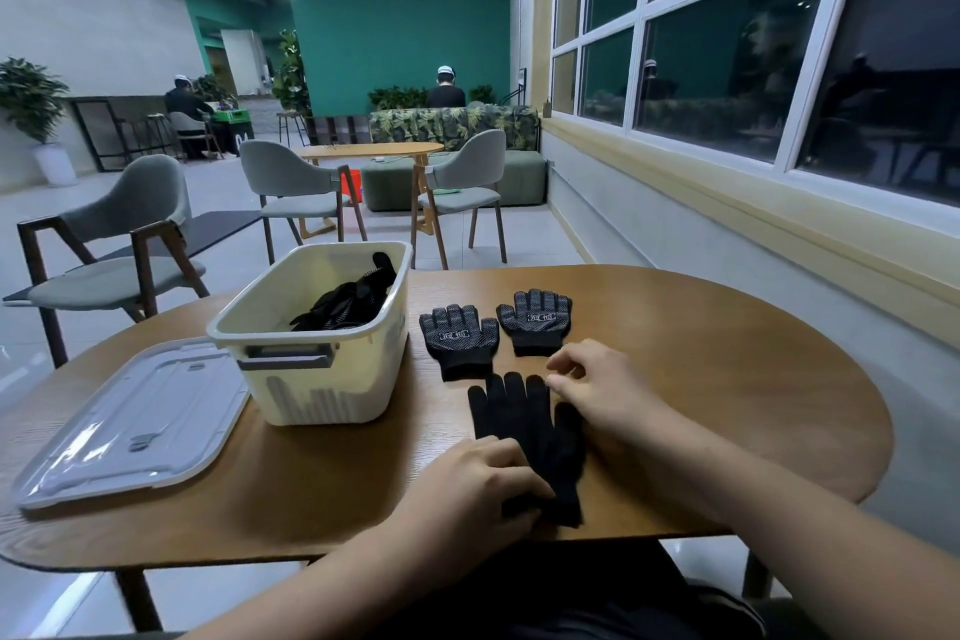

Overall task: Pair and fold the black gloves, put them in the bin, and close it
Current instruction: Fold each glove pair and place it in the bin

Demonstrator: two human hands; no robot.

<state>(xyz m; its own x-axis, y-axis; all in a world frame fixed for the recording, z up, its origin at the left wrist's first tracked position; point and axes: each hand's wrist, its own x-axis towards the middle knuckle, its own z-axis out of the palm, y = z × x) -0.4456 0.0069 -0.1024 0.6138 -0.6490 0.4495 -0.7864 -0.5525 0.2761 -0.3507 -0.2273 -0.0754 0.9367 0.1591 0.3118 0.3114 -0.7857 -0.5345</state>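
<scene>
At lower centre a plain black glove [535,437] lies flat on the wooden table [727,395]. The left hand [478,483] curls round its cuff and grips it. The right hand [602,395] touches the glove's finger end with bent fingertips (whether it pinches, I cannot tell). Just above, two dotted gloves [460,335] lie side by side. Left of them stands the uncovered cream bin [322,390] holding more black gloves [343,307], its lid [135,421] flat at frame left.

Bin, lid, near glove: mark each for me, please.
bin [322,392]: head view, on its front wall below the handle.
lid [130,424]: head view, on its clear top panel.
near glove [537,431]: head view, on its palm area.
</scene>
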